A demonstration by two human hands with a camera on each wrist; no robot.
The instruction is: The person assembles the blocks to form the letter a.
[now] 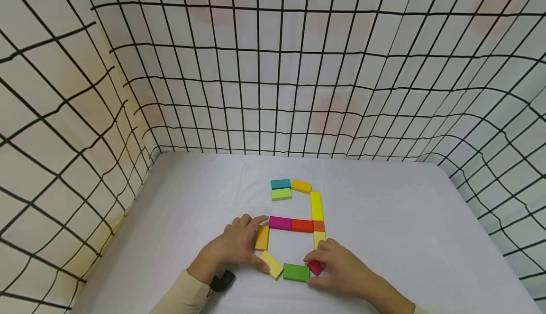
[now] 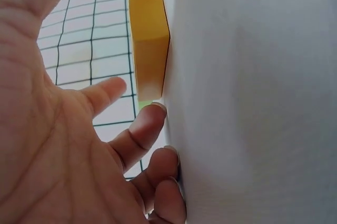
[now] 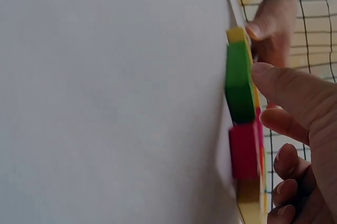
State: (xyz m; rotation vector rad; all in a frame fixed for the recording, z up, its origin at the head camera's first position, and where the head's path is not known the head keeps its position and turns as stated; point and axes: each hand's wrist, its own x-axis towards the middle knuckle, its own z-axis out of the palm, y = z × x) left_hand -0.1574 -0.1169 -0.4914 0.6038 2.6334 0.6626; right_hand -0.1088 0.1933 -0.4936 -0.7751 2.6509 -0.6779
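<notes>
Coloured blocks lie on the white table in a looped figure. My left hand (image 1: 233, 244) is spread along the figure's left side, beside an orange block (image 1: 262, 238), its thumb at a pale yellow block (image 1: 272, 264). In the left wrist view the fingers are loosely bent with nothing between them. At the lower right, my right hand (image 1: 341, 271) hovers over a crimson block (image 1: 314, 267) that stands angled between the green block (image 1: 296, 272) and another pale yellow block (image 1: 319, 239). The right thumb reaches the green block's edge in the right wrist view; the other fingers are loosely bent.
A magenta block (image 1: 280, 223), a red one (image 1: 302, 225) and a small orange-red one (image 1: 318, 226) form the middle row. Above are yellow (image 1: 316, 206), amber (image 1: 301, 186), teal (image 1: 280, 184) and lime (image 1: 281, 194) blocks. A black grid on white walls (image 1: 273, 67) surrounds the table (image 1: 384, 219).
</notes>
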